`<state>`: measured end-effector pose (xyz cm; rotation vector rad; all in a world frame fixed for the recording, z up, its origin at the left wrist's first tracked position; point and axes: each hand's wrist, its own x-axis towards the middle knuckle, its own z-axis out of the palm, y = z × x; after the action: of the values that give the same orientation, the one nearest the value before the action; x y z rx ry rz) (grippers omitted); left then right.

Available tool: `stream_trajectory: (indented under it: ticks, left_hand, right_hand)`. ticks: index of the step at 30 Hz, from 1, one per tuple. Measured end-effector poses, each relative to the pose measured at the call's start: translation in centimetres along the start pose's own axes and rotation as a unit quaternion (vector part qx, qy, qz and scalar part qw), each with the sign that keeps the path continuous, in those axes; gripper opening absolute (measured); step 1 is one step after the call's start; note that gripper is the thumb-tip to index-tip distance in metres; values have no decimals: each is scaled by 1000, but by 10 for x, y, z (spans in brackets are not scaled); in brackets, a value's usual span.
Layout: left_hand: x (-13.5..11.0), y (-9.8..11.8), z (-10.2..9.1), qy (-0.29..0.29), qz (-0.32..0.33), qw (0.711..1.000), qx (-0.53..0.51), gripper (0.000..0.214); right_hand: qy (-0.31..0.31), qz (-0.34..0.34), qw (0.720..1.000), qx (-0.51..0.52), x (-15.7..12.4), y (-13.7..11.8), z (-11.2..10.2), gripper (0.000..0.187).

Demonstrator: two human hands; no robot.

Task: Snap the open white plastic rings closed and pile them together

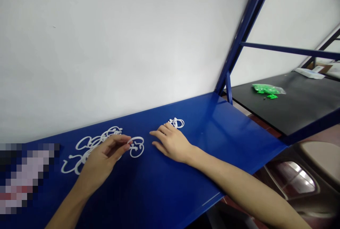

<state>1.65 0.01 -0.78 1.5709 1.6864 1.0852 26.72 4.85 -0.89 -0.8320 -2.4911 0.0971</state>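
My left hand (102,160) pinches a thin white looped piece (143,144) between thumb and fingertips, just above the blue shelf surface. It looks like one or more curled rings with small knobbed ends; how many cannot be told. Beneath and behind that hand spreads a loose pile of similar white loops (84,143), partly covered by the hand. To the right, my right hand (172,143) is palm down with its fingers apart. Just beyond its fingertips lies a smaller group of white loops (180,123), partly hidden by the fingers.
The blue shelf (170,193) runs along a white wall, with a blue metal frame post (233,45) at its right end. A pixelated item lies at left. Farther right, a black table (300,98) carries a bag of green pieces (267,89). A brown chair (318,172) stands below.
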Motion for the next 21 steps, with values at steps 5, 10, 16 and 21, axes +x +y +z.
stream_trajectory:
  ticks: [5,10,16,21]
  left_hand:
    - [-9,6,11,-28,29,999,14,41]
    - [-15,10,19,-30,125,988,80,32]
    - [-18,11,26,12,95,995,41,32]
    - [-16,11,29,61,-7,997,51,50]
  right_hand:
    - [22,23,985,171,-3,-11,1,37]
    - [46,52,954,290,-3,-17,5,26]
    - [74,104,935,330,-1,-17,12,13]
    - [61,69,941,326,-3,-18,14,12]
